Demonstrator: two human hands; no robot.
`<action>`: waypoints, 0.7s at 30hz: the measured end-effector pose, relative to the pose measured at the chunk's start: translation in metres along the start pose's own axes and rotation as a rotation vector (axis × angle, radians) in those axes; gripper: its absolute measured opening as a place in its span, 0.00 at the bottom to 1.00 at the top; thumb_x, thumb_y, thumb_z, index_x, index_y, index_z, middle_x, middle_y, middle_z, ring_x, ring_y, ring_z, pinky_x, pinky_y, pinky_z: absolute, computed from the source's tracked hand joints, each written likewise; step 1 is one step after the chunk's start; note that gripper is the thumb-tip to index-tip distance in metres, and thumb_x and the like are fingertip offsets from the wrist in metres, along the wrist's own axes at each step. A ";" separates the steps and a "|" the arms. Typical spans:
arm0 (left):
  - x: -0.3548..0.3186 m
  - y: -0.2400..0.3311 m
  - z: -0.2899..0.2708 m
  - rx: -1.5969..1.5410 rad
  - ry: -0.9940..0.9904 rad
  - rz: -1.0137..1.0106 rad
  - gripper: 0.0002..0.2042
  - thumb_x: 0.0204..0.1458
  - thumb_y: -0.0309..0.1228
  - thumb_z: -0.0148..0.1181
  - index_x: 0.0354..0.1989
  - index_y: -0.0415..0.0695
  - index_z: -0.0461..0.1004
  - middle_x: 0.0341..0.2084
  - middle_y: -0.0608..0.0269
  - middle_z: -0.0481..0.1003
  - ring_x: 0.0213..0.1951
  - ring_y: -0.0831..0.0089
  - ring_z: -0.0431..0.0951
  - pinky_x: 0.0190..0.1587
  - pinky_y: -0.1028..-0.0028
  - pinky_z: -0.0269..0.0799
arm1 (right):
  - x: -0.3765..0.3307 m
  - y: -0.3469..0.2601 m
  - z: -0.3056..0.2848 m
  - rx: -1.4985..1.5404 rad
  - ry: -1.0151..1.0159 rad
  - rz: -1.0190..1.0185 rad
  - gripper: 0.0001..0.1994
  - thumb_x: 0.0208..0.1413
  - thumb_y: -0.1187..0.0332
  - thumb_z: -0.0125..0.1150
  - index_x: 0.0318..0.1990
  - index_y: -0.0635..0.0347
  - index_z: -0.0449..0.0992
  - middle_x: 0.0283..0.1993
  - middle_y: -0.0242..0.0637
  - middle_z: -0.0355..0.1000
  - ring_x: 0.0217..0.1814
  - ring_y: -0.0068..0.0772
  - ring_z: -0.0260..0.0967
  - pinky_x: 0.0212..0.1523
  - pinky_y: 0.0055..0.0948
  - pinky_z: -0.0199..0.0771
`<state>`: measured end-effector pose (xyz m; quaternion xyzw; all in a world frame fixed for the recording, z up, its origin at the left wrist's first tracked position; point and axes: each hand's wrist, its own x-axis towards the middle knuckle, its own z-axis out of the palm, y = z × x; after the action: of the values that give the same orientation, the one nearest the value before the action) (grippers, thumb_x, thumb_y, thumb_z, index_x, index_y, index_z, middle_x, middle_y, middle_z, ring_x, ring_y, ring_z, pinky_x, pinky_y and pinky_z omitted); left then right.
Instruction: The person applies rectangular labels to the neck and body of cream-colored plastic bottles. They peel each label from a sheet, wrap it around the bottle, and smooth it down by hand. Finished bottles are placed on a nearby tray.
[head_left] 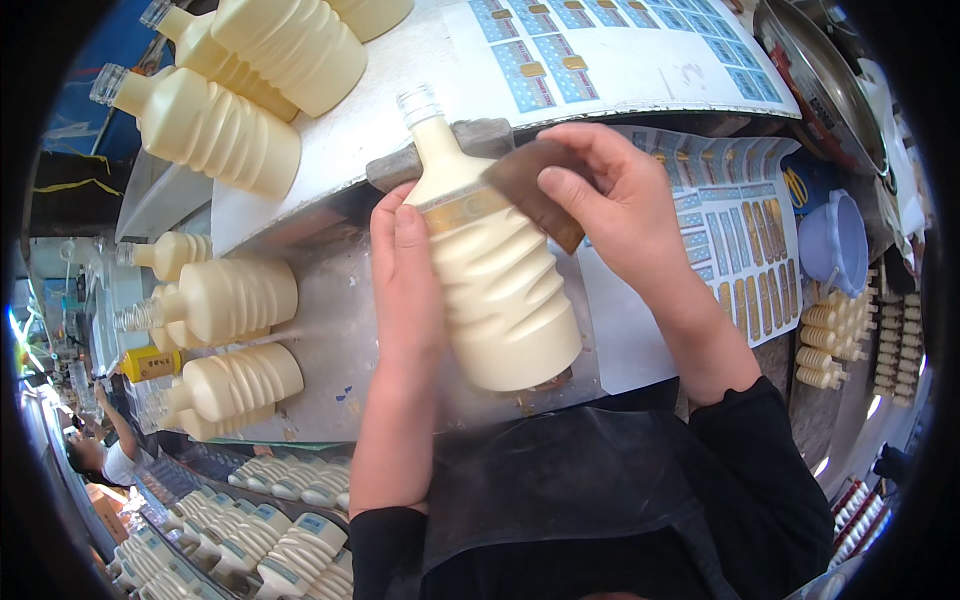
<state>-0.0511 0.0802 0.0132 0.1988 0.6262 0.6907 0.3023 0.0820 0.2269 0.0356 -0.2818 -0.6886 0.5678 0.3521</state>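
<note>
One bottle (495, 315), likely slippery, seems best gripped by its ribs (510, 285). Cupped left hand (407, 265) holds its near side; right hand (612, 190) pinches a pad (535, 185).

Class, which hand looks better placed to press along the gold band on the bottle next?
Probably the right hand: it holds the flat brown piece near the gold band's right end, while the left hand rests against the bottle's left side.

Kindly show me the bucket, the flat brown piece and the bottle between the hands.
Bucket (818, 247): head view, on its side wall.
Flat brown piece (528, 187): head view, on its broad face.
Bottle between the hands (505, 300): head view, on its ridged body.
</note>
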 end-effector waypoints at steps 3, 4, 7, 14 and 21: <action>-0.002 -0.008 -0.005 -0.099 -0.002 -0.026 0.22 0.75 0.44 0.39 0.63 0.38 0.66 0.53 0.55 0.76 0.54 0.68 0.77 0.59 0.67 0.73 | -0.003 -0.002 0.002 -0.362 0.127 -0.471 0.13 0.51 0.74 0.67 0.45 0.61 0.82 0.42 0.42 0.81 0.43 0.39 0.81 0.44 0.33 0.81; -0.003 -0.006 -0.004 -0.185 -0.033 -0.074 0.23 0.75 0.43 0.38 0.63 0.37 0.66 0.54 0.55 0.75 0.54 0.67 0.77 0.59 0.66 0.73 | -0.005 0.000 0.002 -0.463 0.075 -0.729 0.13 0.49 0.74 0.68 0.44 0.60 0.83 0.42 0.41 0.81 0.43 0.40 0.81 0.44 0.34 0.81; -0.005 0.003 0.000 -0.312 -0.099 -0.152 0.23 0.75 0.43 0.38 0.65 0.37 0.65 0.56 0.53 0.75 0.56 0.66 0.77 0.60 0.65 0.73 | -0.021 -0.017 0.015 -0.465 -0.176 -0.989 0.12 0.46 0.71 0.65 0.40 0.55 0.83 0.40 0.36 0.79 0.41 0.40 0.80 0.42 0.36 0.81; -0.008 0.003 -0.002 -0.233 -0.089 -0.085 0.23 0.74 0.41 0.40 0.67 0.36 0.62 0.57 0.52 0.73 0.57 0.68 0.75 0.62 0.67 0.71 | 0.002 -0.016 -0.009 -0.020 -0.168 0.042 0.11 0.65 0.65 0.58 0.46 0.64 0.80 0.42 0.35 0.78 0.45 0.25 0.74 0.48 0.26 0.74; -0.006 0.011 -0.003 -0.070 -0.010 0.001 0.21 0.74 0.37 0.39 0.65 0.34 0.65 0.56 0.52 0.75 0.57 0.67 0.77 0.61 0.67 0.72 | 0.009 0.018 0.015 0.102 -0.320 0.219 0.19 0.72 0.57 0.54 0.58 0.64 0.74 0.34 0.25 0.71 0.37 0.12 0.66 0.39 0.18 0.67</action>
<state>-0.0505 0.0738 0.0240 0.1918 0.6001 0.7111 0.3120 0.0646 0.2290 0.0177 -0.2432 -0.6714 0.6743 0.1880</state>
